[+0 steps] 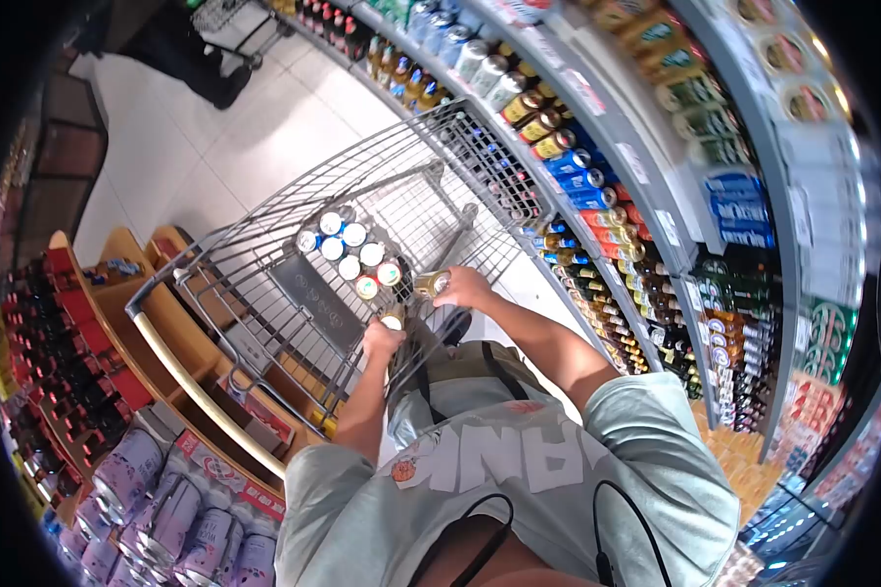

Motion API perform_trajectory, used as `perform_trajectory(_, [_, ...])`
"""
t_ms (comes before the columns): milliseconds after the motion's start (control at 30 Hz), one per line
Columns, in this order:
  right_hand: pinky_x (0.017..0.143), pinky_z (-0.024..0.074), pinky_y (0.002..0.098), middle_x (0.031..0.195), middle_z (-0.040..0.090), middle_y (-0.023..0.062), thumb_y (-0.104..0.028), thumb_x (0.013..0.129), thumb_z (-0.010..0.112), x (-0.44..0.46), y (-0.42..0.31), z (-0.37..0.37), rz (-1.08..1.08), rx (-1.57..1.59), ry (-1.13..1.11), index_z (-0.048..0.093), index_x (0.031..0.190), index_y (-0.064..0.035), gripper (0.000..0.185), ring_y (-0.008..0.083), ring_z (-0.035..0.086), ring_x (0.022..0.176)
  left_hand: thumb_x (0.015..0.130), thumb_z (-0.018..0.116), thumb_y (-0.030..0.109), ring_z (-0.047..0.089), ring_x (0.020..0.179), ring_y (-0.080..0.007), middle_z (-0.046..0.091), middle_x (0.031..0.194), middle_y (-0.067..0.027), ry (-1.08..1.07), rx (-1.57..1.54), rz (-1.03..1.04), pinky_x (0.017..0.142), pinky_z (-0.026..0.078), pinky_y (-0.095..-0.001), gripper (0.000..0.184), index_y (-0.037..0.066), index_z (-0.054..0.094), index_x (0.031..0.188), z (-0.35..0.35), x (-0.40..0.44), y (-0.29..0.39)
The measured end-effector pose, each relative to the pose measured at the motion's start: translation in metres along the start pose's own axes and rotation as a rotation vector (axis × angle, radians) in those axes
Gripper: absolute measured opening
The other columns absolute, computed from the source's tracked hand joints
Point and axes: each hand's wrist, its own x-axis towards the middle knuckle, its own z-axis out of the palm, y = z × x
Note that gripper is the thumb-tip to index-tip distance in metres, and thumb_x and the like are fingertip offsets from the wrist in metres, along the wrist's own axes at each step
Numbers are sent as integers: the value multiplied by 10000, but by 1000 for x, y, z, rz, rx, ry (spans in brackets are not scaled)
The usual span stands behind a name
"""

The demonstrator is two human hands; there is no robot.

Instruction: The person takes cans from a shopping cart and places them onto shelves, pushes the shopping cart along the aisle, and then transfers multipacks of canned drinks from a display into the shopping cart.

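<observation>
My left hand (383,338) is closed around a can (393,321) at the near side of the wire shopping cart (264,210). To its right, my right hand (463,287) grips a gold can (431,284), which is tilted on its side. Just beyond my hands, several cans (352,235) stand upright in a group inside the cart, most with silver tops. Two cans with coloured tops (389,273) are at the near end of that group. A dark grey panel (308,298) of the cart lies left of the cans.
Shelves of cans and bottles (578,181) curve along the right. On the left stands a wooden display (181,367) with dark bottles, and large purple cans (171,509) are at lower left. Another person's dark-clothed leg (181,54) and a second cart (250,29) are at the top left.
</observation>
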Motion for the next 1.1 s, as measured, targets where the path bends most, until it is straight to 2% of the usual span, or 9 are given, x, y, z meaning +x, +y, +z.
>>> perform_trajectory(100, [808, 535, 360, 1007, 704, 171, -440, 531, 858, -61, 28, -38, -158, 201, 195, 621, 1142, 11, 796, 308, 686, 914, 527, 841, 349, 676, 1009, -323, 694, 1072, -191, 55, 74, 152, 884, 542, -396, 762, 21, 600, 1172, -16, -19, -10])
perform_trajectory(167, [826, 533, 289, 1000, 707, 149, -306, 601, 899, -116, 47, -63, -335, 415, 316, 587, 1210, 41, 767, 190, 688, 889, 504, 856, 358, 679, 997, -325, 697, 1050, -206, 88, 90, 175, 879, 542, -395, 818, -1, 595, 1191, -35, -43, -7])
perform_trajectory(300, [804, 529, 282, 1039, 696, 86, -160, 645, 895, -215, 97, -91, -565, 982, 431, 589, 1201, 41, 665, 129, 648, 896, 497, 868, 340, 679, 987, -339, 692, 1025, -241, 272, -9, 399, 876, 538, -398, 807, -48, 609, 1155, -60, -93, -7])
perform_trajectory(333, [824, 526, 286, 1093, 676, 72, -98, 674, 880, -220, 127, -86, -526, 894, 569, 574, 1224, 38, 644, 114, 625, 948, 515, 871, 326, 684, 968, -334, 694, 1013, -241, 283, -50, 462, 870, 539, -391, 798, -67, 598, 1154, -67, -98, -10])
perform_trajectory(533, [865, 515, 291, 1083, 648, 37, -121, 853, 710, -347, 199, -93, -588, 1555, 772, 554, 1208, -15, 402, 121, 630, 966, 615, 863, 195, 637, 845, -161, 678, 958, -105, 299, -434, 671, 797, 514, -294, 619, -74, 575, 1092, -109, -182, 34])
perform_trajectory(700, [892, 547, 437, 1166, 610, 132, -172, 939, 601, -387, 245, -92, -682, 1702, 952, 483, 1242, -6, 365, 227, 637, 1034, 753, 823, 231, 574, 844, -96, 632, 980, -45, 196, -661, 786, 751, 483, -257, 482, 2, 573, 1097, -117, -225, 103])
perform_trajectory(767, [881, 552, 423, 1150, 621, 122, -188, 944, 598, -398, 251, -92, -629, 1686, 962, 492, 1244, -13, 363, 221, 645, 1016, 788, 806, 261, 548, 780, -66, 618, 947, -26, 104, -796, 725, 674, 466, -226, 434, 42, 587, 1093, -116, -238, 135])
perform_trajectory(833, [869, 557, 406, 1137, 628, 111, -189, 939, 613, -406, 248, -92, -605, 1679, 975, 505, 1238, -21, 360, 209, 648, 1000, 853, 757, 288, 489, 623, -43, 520, 748, 45, 37, -904, 740, 605, 469, -207, 339, 81, 588, 1061, -112, -255, 173])
perform_trajectory(1100, [749, 526, 251, 1027, 657, 19, -217, 865, 740, -390, 241, -108, -420, 1546, 1003, 583, 1186, -60, 391, 107, 632, 901, 850, 769, 317, 507, 655, -68, 485, 723, 46, -206, -959, 899, 724, 510, -286, 336, 106, 569, 1018, -146, -239, 319])
